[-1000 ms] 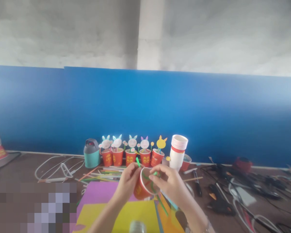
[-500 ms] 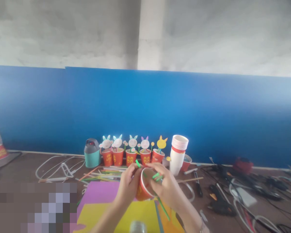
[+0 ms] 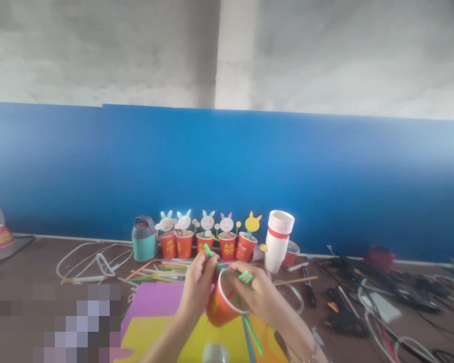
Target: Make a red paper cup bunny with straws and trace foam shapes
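A red paper cup point(image 3: 221, 306) with a white rim is tilted between my hands, its mouth turned toward the right. My left hand point(image 3: 197, 283) is closed by the cup's far left side, pinching a green straw point(image 3: 209, 250) whose end pokes up past the fingertips. Closed at the cup's mouth is my right hand point(image 3: 263, 290), its thumb inside the rim. Short green ends stick out between its fingers. Below the mouth, a longer green straw length point(image 3: 254, 335) slants down to the right. The fingers hide where the straw passes through the cup.
Several red cups with paper animal heads point(image 3: 227, 245) stand along the blue partition point(image 3: 227, 166). Nearby are a cup stack point(image 3: 276, 252), a teal container point(image 3: 144, 246) and loose straws point(image 3: 166, 272). Coloured paper point(image 3: 159, 297) lies beneath my hands; cables and a glue gun point(image 3: 346, 317) lie right.
The cup has dropped slightly toward me and to the left. More of the green straw shows above my left fingers. My right hand stays at the cup's mouth.
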A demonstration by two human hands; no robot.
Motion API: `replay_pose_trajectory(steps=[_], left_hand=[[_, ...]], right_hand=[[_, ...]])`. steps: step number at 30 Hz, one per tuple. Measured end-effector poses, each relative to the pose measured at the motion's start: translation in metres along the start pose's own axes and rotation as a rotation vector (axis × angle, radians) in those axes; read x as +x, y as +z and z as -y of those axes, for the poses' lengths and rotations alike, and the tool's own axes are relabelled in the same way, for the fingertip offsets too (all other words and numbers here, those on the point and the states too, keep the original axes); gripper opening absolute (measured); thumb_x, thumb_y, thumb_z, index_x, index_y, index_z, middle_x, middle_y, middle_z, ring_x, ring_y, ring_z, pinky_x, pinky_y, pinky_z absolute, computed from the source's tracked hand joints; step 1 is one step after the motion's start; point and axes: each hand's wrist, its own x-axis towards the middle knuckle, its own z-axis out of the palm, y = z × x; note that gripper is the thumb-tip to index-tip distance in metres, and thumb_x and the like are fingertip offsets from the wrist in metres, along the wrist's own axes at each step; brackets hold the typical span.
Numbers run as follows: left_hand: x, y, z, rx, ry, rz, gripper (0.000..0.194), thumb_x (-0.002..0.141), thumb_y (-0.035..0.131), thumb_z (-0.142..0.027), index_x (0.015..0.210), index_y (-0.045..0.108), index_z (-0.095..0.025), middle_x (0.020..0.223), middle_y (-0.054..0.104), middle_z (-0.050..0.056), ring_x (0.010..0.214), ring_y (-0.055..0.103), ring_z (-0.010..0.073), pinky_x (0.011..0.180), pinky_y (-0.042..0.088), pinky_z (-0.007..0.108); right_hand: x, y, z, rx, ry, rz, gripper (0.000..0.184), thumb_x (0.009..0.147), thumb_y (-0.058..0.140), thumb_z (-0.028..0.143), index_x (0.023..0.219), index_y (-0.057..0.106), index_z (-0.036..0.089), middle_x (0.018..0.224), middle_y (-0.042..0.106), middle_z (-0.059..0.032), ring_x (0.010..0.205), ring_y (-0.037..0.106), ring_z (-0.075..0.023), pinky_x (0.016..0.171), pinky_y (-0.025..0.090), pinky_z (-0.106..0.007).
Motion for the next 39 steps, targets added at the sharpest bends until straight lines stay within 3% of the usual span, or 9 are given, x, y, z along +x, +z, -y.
replay_pose_trajectory(steps=[9,12,17,20,25,30,34,36,39], left_hand=[[-0.002,0.003,0.001,-0.219,-0.118,-0.112,0.033,0.085,0.055,-0.047,0.070,0.041,-0.021,0.050,0.042,-0.009,0.046,0.039,0.0078,0.047,0.034,0.019],[-0.002,0.002,-0.002,-0.323,-0.206,-0.009,0.032,0.082,0.058,-0.050,0.077,0.047,-0.020,0.053,0.045,-0.009,0.048,0.042,0.0076,0.049,0.035,0.018],[-0.001,0.000,-0.004,-0.354,-0.271,0.304,0.030,0.079,0.065,-0.044,0.076,0.055,-0.016,0.066,0.056,-0.002,0.062,0.050,0.0089,0.058,0.039,0.019],[0.000,0.000,-0.002,-0.376,-0.263,0.219,0.028,0.078,0.067,-0.041,0.073,0.053,-0.017,0.064,0.053,-0.005,0.059,0.048,0.0079,0.056,0.037,0.018],[-0.001,0.004,-0.007,-0.375,-0.209,0.162,0.026,0.077,0.067,-0.042,0.078,0.056,-0.019,0.072,0.060,-0.002,0.071,0.056,0.0134,0.067,0.043,0.022],[-0.008,0.005,-0.011,-0.398,-0.164,0.287,0.040,0.074,0.068,-0.049,0.100,0.060,-0.020,0.100,0.066,0.006,0.094,0.060,0.0215,0.085,0.044,0.031],[-0.014,0.004,-0.008,-0.344,-0.213,0.588,0.076,0.054,0.085,-0.037,0.120,0.051,-0.019,0.096,0.066,0.006,0.078,0.061,0.0194,0.066,0.047,0.027],[-0.016,0.006,-0.007,-0.241,-0.272,0.582,0.066,0.059,0.082,-0.029,0.116,0.052,-0.017,0.082,0.065,0.002,0.061,0.057,0.0132,0.052,0.042,0.022],[-0.019,0.009,-0.007,-0.170,-0.266,0.521,0.050,0.065,0.074,-0.024,0.110,0.053,-0.016,0.078,0.063,0.000,0.056,0.053,0.0101,0.050,0.041,0.021]], right_hand=[[0.000,-0.001,-0.002,0.052,-0.010,0.066,0.023,0.087,0.054,0.039,0.085,0.064,0.018,0.075,0.062,0.0004,0.072,0.054,-0.0158,0.064,0.041,-0.024],[0.000,0.000,-0.008,0.088,0.033,0.046,0.027,0.085,0.056,0.044,0.084,0.063,0.018,0.071,0.061,0.0006,0.066,0.054,-0.0146,0.060,0.041,-0.023],[0.002,-0.006,-0.014,0.251,0.145,0.038,0.035,0.084,0.055,0.053,0.087,0.057,0.018,0.059,0.052,0.0040,0.051,0.048,-0.0111,0.045,0.035,-0.021],[0.002,-0.013,-0.013,0.287,0.100,0.033,0.035,0.080,0.062,0.051,0.092,0.057,0.018,0.074,0.062,0.0000,0.068,0.058,-0.0154,0.057,0.044,-0.023],[0.004,-0.020,-0.013,0.164,0.044,-0.141,0.033,0.081,0.061,0.046,0.097,0.061,0.018,0.096,0.065,-0.0056,0.089,0.061,-0.0212,0.079,0.048,-0.030],[0.004,-0.020,-0.010,0.102,-0.001,-0.164,0.028,0.086,0.055,0.044,0.086,0.063,0.018,0.086,0.063,-0.0041,0.078,0.060,-0.0184,0.068,0.047,-0.027],[0.003,-0.020,-0.007,0.126,-0.007,-0.176,0.028,0.086,0.054,0.045,0.084,0.061,0.018,0.083,0.061,-0.0030,0.074,0.058,-0.0169,0.062,0.044,-0.025],[0.002,-0.020,-0.006,0.115,0.001,-0.172,0.027,0.087,0.053,0.044,0.084,0.060,0.018,0.080,0.060,-0.0018,0.072,0.057,-0.0163,0.060,0.043,-0.024],[0.001,-0.020,-0.007,0.118,0.013,-0.154,0.027,0.088,0.051,0.043,0.082,0.058,0.018,0.077,0.059,-0.0010,0.071,0.055,-0.0156,0.061,0.041,-0.024]])
